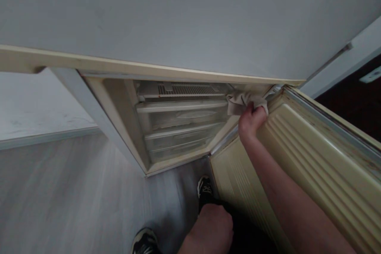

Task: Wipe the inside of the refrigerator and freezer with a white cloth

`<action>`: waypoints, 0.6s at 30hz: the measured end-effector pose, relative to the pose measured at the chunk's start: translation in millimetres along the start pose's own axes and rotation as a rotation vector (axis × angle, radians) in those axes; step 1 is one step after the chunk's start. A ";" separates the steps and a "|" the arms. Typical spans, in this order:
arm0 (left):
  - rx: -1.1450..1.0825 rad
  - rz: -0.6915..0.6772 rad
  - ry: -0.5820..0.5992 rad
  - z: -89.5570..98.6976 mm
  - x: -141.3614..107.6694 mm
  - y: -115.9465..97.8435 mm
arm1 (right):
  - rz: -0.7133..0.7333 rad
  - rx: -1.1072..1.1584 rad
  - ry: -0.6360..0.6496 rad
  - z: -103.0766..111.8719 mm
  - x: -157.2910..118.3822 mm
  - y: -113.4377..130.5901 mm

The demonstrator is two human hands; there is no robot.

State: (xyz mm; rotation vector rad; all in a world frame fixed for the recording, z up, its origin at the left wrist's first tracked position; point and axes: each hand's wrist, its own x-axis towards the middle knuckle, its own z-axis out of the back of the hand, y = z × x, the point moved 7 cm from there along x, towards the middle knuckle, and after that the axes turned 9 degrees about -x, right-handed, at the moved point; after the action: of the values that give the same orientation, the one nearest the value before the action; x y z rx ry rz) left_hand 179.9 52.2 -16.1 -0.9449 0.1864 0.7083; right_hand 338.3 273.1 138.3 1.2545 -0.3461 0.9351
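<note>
My right hand is closed around a crumpled beige cloth. The cloth is at the upper right corner of the freezer opening, near the hinge side of the cream-coloured door. That door stands wide to the right, its ribbed inner panel below and beside my right forearm. Low in view, my left hand is over my dark-clothed leg. It looks rounded from above and its fingers are hidden, so whether it holds anything cannot be seen.
Inside the freezer compartment are a slatted white shelf and several clear-fronted drawers. A large grey-white upper door spans the top. My shoes are on the grey wood-look floor. A white wall lies left.
</note>
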 end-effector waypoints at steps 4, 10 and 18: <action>0.034 -0.035 0.035 -5.9 4.6 -1.4 | 0.341 0.032 0.261 -24.5 -16.6 70.9; 0.035 -0.086 -0.019 -28.9 22.5 17.2 | 0.599 0.077 0.407 -55.8 -35.5 119.6; -0.074 -0.215 -0.135 -28.6 20.6 15.5 | 0.646 0.507 0.954 -53.5 -125.8 199.6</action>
State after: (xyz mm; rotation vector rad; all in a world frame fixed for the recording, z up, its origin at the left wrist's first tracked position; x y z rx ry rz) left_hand 190.1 45.2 -52.5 -0.9679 -0.0605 0.5801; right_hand 97.8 273.8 165.0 0.9889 0.2937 2.1442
